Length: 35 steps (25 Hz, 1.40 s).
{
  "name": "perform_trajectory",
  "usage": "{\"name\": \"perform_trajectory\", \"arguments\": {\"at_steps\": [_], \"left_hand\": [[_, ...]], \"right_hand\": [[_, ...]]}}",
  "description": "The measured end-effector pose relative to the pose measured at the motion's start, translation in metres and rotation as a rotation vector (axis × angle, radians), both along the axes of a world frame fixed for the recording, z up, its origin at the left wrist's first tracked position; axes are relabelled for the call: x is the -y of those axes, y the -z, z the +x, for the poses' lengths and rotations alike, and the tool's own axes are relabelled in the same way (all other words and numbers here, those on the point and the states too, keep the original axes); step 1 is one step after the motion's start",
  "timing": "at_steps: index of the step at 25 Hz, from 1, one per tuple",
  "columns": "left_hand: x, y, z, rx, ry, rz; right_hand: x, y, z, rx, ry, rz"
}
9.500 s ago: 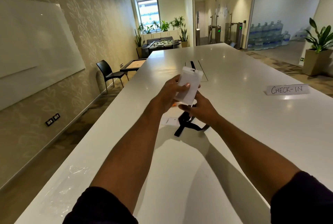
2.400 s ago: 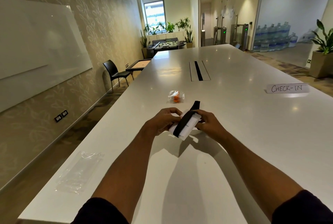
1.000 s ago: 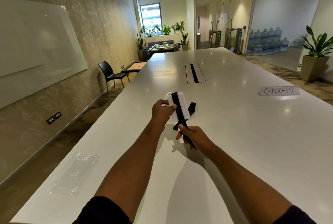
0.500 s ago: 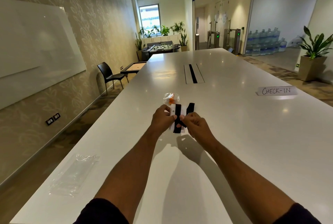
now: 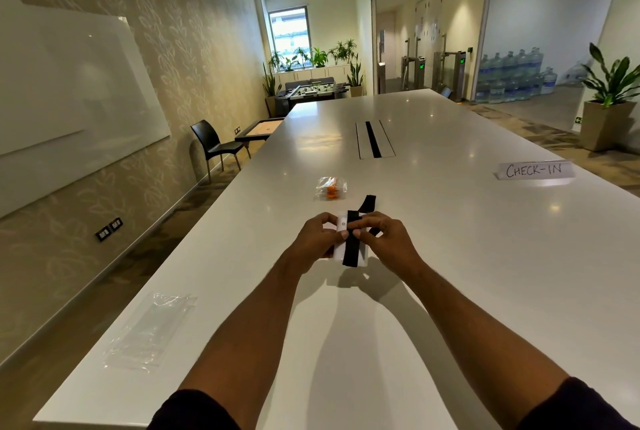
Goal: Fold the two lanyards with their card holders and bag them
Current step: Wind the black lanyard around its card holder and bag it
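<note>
lowered slightly since half a second before, with the card holder (image 5: 349, 244) brought down closer to the counter (image 5: 450, 256) and the strap wound once more across its face. left hand (image 5: 317, 239) pinched the holder's left edge, thumb tip on its front, probably to keep the flat card from turning while the wrap went on. right hand (image 5: 384, 239) closed on the black lanyard (image 5: 352, 239) at the holder's right side, fingers curled over the band, seemingly to hold tension so the loop would not slacken. lay as one dark stripe down the white face, with a loose tail poking up behind toward the far side. held just above the counter, not resting on it, as far as could be judged from the shadow beneath. beyond the hands sat a small clear packet with something orange inside (image 5: 331, 189); contents too small to name. near the left edge, well apart from the hands, lay an empty clear bag (image 5: 149, 329), flat, likely waiting for the folded bundle. off to the right stood a check-in sign (image 5: 533, 170). bagging not yet begun for this one.
</note>
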<state>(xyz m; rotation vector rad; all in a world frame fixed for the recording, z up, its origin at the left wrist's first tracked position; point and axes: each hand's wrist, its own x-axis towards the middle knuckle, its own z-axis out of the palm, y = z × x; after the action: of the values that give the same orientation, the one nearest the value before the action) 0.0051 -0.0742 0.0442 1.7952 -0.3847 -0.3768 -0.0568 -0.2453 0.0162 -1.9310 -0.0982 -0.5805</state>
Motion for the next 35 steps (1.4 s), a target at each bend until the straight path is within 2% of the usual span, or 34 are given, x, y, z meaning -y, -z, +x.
{"name": "perform_trajectory", "arguments": {"at_steps": [4,7,12,15,16,19,21,23,25,29,32,35], "left_hand": [[0.000,-0.003,-0.001,-0.028,0.061,0.033],[-0.002,-0.004,0.000,-0.014,0.105,0.128],[-0.006,-0.009,0.007,0.017,0.200,0.398],[-0.006,-0.009,0.008,0.050,0.224,0.560],[-0.007,-0.008,0.009,0.092,0.210,0.591],[-0.029,-0.011,0.009,0.299,0.135,0.701],[-0.059,-0.015,0.013,0.479,0.063,1.001],[-0.096,-0.020,0.015,0.548,-0.016,1.362],[-0.132,-0.023,0.017,0.475,-0.084,1.557],[-0.196,-0.020,0.017,0.293,-0.177,1.695],[-0.228,-0.015,0.017,0.090,-0.169,1.695],[-0.247,-0.002,0.012,0.040,-0.135,1.644]], "right_hand": [[0.007,-0.001,0.003,0.020,0.041,-0.033],[0.013,0.003,0.006,-0.010,0.058,0.044],[0.016,0.022,0.012,-0.379,-0.215,0.194],[0.013,0.037,0.017,-0.413,-0.259,0.218],[0.011,0.043,0.018,-0.419,-0.251,0.268],[0.008,0.058,0.022,-0.444,-0.210,0.604],[0.009,0.066,0.028,-0.377,-0.153,0.553],[0.009,0.070,0.031,-0.336,-0.150,0.469],[0.010,0.068,0.030,-0.324,-0.157,0.451],[0.008,0.069,0.027,-0.324,-0.177,0.425],[0.008,0.069,0.025,-0.317,-0.182,0.460],[0.008,0.070,0.026,-0.311,-0.181,0.445]]}}
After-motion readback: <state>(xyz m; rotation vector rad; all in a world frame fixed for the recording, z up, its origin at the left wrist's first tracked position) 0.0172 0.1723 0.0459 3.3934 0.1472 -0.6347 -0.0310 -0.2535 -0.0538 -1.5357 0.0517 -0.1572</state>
